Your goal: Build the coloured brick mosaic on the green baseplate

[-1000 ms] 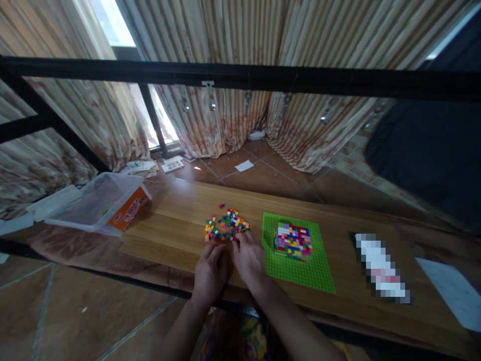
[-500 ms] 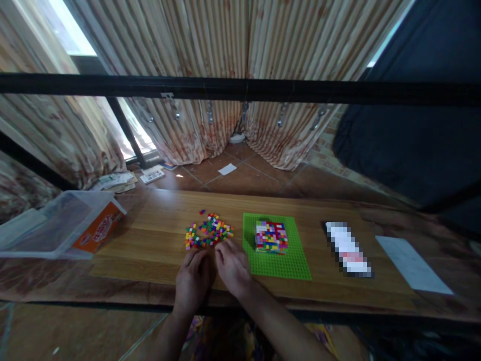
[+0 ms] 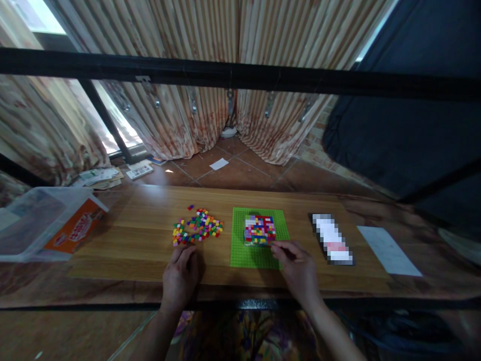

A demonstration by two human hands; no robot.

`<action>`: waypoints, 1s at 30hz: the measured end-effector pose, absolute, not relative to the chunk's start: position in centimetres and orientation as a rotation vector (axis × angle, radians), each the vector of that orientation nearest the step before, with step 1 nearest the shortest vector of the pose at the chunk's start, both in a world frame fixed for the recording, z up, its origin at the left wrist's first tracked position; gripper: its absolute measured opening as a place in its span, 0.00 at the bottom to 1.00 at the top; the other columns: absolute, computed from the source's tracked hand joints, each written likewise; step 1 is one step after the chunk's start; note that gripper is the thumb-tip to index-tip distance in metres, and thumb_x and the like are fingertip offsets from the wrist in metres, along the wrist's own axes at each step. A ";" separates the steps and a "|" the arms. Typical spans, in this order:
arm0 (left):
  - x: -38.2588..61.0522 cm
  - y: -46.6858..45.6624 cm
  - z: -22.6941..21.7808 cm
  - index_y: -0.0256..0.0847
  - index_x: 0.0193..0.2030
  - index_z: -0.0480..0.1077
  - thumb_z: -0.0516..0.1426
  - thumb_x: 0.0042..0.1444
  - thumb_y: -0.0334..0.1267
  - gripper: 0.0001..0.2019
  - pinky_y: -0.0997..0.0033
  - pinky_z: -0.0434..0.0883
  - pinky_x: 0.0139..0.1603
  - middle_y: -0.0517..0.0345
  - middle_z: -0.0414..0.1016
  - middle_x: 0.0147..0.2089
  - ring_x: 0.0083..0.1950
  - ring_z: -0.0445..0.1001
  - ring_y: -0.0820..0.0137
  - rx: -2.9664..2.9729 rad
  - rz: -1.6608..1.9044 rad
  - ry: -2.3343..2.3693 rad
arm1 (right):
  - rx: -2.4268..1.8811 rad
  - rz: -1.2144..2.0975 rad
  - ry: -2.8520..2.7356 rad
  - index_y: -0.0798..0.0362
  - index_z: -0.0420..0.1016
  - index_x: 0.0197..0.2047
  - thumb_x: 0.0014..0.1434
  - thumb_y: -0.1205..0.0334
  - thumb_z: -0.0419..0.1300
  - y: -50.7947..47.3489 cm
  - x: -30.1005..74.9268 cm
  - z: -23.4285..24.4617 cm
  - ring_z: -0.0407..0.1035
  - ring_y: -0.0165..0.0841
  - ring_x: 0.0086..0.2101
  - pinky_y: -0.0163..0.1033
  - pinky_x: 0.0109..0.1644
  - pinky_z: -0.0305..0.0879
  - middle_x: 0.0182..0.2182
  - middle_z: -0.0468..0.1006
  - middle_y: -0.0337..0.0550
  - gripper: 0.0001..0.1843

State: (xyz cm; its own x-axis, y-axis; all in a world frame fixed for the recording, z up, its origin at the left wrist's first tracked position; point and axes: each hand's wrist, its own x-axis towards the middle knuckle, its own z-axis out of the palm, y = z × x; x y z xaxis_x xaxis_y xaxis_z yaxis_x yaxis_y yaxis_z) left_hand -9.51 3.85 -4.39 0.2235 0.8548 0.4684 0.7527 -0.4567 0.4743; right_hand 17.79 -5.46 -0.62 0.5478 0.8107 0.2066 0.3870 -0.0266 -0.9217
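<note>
A block of many small coloured toy bricks (image 3: 259, 229) stands on a green studded baseplate (image 3: 240, 258). My right hand (image 3: 298, 265) reaches over the plate's right edge, thumb and finger pinched together at the block's near right corner. Whatever sits in that pinch is too small or hidden to make out. To the left, loose toy bricks (image 3: 205, 223) in mixed colours lie scattered on the wooden board. Just in front of them rests my left hand (image 3: 181, 268), its fingers curled closed by the pile's near edge. Its grip is hidden from view.
A clear plastic bin (image 3: 33, 215) with an orange label stands on the left. Right of the plate lie a phone-like slab with a pixelated face (image 3: 332, 239) and a white sheet (image 3: 389, 250). A black bar (image 3: 233, 75) crosses beyond the wooden board (image 3: 131, 230).
My right hand has moved right, from beside my left hand at the pile to the block's near right corner. My left hand stays by the pile. The view has shifted slightly.
</note>
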 end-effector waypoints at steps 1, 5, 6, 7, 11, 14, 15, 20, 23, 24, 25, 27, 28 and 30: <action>-9.5 3.8 -4.4 0.41 0.42 0.72 0.51 0.61 0.37 0.10 0.68 0.74 0.46 0.50 0.75 0.44 0.45 0.76 0.65 2.337 1.043 1.549 | -1.639 0.450 -1.031 0.52 0.80 0.37 0.58 0.51 0.61 -5.2 18.3 -0.7 0.73 0.35 0.34 0.40 0.37 0.70 0.35 0.78 0.45 0.13; -9.4 3.7 -4.2 0.41 0.43 0.72 0.51 0.61 0.38 0.10 0.69 0.73 0.45 0.51 0.75 0.45 0.44 0.76 0.66 2.329 1.032 1.561 | -1.675 0.349 -1.111 0.51 0.80 0.35 0.58 0.53 0.61 -4.3 18.8 -0.3 0.73 0.35 0.36 0.41 0.41 0.71 0.34 0.78 0.45 0.11; -9.4 3.7 -4.2 0.40 0.43 0.72 0.51 0.61 0.38 0.10 0.69 0.73 0.45 0.51 0.75 0.45 0.44 0.76 0.66 2.326 1.032 1.563 | -1.686 0.326 -1.136 0.51 0.80 0.35 0.58 0.54 0.60 -4.1 18.7 -0.1 0.73 0.35 0.37 0.41 0.42 0.70 0.34 0.78 0.45 0.11; -9.4 3.7 -4.1 0.40 0.43 0.72 0.51 0.61 0.38 0.10 0.69 0.73 0.45 0.51 0.75 0.45 0.44 0.76 0.66 2.324 1.030 1.564 | -1.694 0.307 -1.157 0.51 0.80 0.35 0.59 0.55 0.60 -4.0 18.5 0.0 0.73 0.35 0.37 0.41 0.42 0.70 0.35 0.78 0.45 0.11; -9.4 3.7 -4.1 0.41 0.43 0.72 0.51 0.61 0.38 0.10 0.68 0.73 0.45 0.52 0.75 0.44 0.44 0.75 0.66 2.319 1.008 1.569 | -1.711 0.233 -1.241 0.51 0.80 0.37 0.61 0.57 0.57 -3.5 18.0 0.4 0.74 0.35 0.37 0.40 0.42 0.71 0.36 0.78 0.45 0.11; -9.3 3.7 -4.0 0.41 0.43 0.72 0.51 0.61 0.38 0.10 0.69 0.73 0.45 0.52 0.76 0.44 0.44 0.76 0.66 2.312 1.011 1.575 | -1.726 0.155 -1.319 0.50 0.80 0.37 0.62 0.61 0.55 -3.2 17.8 0.3 0.74 0.34 0.38 0.41 0.43 0.72 0.37 0.78 0.45 0.11; -9.3 3.7 -4.0 0.42 0.43 0.72 0.51 0.61 0.38 0.10 0.69 0.73 0.45 0.52 0.76 0.44 0.44 0.76 0.66 2.310 1.016 1.573 | -1.736 0.126 -1.341 0.50 0.79 0.37 0.62 0.62 0.54 -3.1 17.8 0.2 0.74 0.34 0.38 0.41 0.44 0.72 0.37 0.79 0.45 0.11; -9.2 3.6 -4.0 0.42 0.43 0.73 0.51 0.61 0.38 0.10 0.69 0.73 0.46 0.52 0.76 0.45 0.45 0.76 0.66 2.297 1.025 1.579 | -1.795 0.025 -1.405 0.51 0.79 0.40 0.62 0.64 0.53 -2.6 17.4 -0.2 0.75 0.36 0.39 0.41 0.45 0.71 0.39 0.80 0.47 0.12; -9.2 3.6 -4.0 0.42 0.43 0.73 0.51 0.61 0.38 0.10 0.69 0.73 0.47 0.52 0.75 0.44 0.45 0.76 0.66 2.300 1.028 1.581 | -1.821 -0.006 -1.416 0.52 0.78 0.42 0.63 0.64 0.52 -2.6 17.4 -0.2 0.75 0.36 0.40 0.42 0.46 0.71 0.40 0.80 0.48 0.13; -9.2 3.6 -4.1 0.42 0.43 0.73 0.51 0.61 0.38 0.10 0.69 0.73 0.47 0.52 0.75 0.44 0.44 0.76 0.66 2.303 1.029 1.578 | -1.825 -0.013 -1.420 0.53 0.78 0.43 0.63 0.64 0.52 -2.6 17.4 -0.2 0.75 0.36 0.40 0.42 0.46 0.71 0.40 0.80 0.48 0.13; -9.2 3.6 -4.1 0.42 0.43 0.73 0.51 0.61 0.38 0.10 0.69 0.73 0.47 0.52 0.75 0.44 0.44 0.76 0.66 2.306 1.031 1.576 | -1.828 -0.018 -1.425 0.53 0.78 0.43 0.63 0.64 0.52 -2.6 17.4 -0.3 0.75 0.36 0.40 0.43 0.46 0.71 0.40 0.80 0.48 0.13; -9.2 3.6 -4.2 0.42 0.44 0.72 0.51 0.62 0.38 0.10 0.69 0.73 0.46 0.52 0.75 0.44 0.44 0.76 0.66 2.311 1.030 1.574 | -1.830 -0.025 -1.438 0.52 0.78 0.43 0.63 0.65 0.52 -2.7 17.5 -0.3 0.75 0.36 0.40 0.42 0.45 0.72 0.40 0.81 0.48 0.13; -9.2 3.6 -4.2 0.41 0.44 0.72 0.51 0.62 0.38 0.10 0.69 0.73 0.46 0.52 0.75 0.45 0.45 0.76 0.66 2.314 1.032 1.574 | -1.827 -0.031 -1.442 0.52 0.78 0.43 0.63 0.65 0.52 -2.8 17.5 -0.4 0.75 0.36 0.40 0.42 0.45 0.72 0.40 0.81 0.48 0.13; -9.2 3.6 -4.2 0.41 0.43 0.72 0.51 0.62 0.38 0.10 0.69 0.73 0.46 0.52 0.75 0.45 0.45 0.75 0.66 2.322 1.028 1.569 | -1.812 -0.037 -1.451 0.52 0.78 0.44 0.63 0.65 0.52 -2.9 17.4 -0.5 0.75 0.35 0.40 0.41 0.45 0.72 0.40 0.81 0.47 0.13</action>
